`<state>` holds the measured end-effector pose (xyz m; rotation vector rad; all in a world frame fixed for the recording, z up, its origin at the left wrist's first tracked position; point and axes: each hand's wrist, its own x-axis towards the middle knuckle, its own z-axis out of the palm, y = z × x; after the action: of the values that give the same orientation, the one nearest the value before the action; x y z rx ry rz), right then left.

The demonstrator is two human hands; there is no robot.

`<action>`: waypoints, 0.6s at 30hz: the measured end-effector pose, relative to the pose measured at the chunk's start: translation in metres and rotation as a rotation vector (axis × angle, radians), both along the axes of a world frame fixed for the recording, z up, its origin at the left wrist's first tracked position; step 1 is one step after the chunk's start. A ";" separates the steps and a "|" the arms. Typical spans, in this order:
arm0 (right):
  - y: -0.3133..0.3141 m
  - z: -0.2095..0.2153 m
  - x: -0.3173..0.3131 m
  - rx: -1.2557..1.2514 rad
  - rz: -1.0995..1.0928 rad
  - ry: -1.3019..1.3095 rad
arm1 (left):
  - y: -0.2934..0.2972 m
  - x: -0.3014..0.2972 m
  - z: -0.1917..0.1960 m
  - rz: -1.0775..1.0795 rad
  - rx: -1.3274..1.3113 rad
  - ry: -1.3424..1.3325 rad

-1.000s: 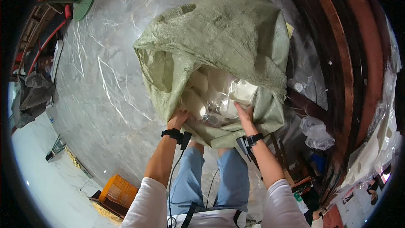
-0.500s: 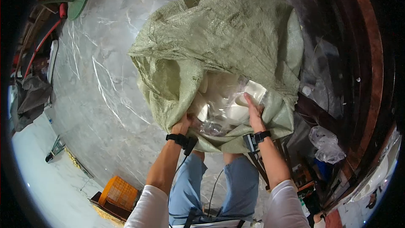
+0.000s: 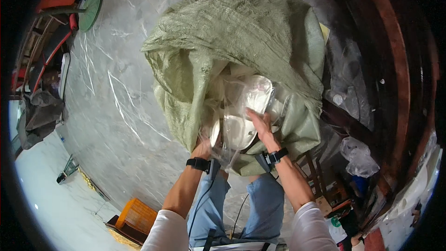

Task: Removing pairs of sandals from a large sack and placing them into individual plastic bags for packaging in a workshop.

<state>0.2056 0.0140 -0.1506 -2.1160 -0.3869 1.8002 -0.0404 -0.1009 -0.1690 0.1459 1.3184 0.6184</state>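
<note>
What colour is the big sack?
The sack is a dull, pale green, shown best in the head view.

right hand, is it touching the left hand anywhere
Apart: the head view shows a plain gap between the right hand and the left hand, with white pieces in clear plastic lying between them.
</note>
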 end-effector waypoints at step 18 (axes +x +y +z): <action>-0.022 0.346 0.065 0.382 -0.033 0.286 | 0.039 0.086 0.374 0.156 -0.052 -0.035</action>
<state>0.2703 -0.0083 0.1953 -1.5766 -0.5641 1.8060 0.0453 -0.0617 0.2046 -0.0109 1.3185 0.7145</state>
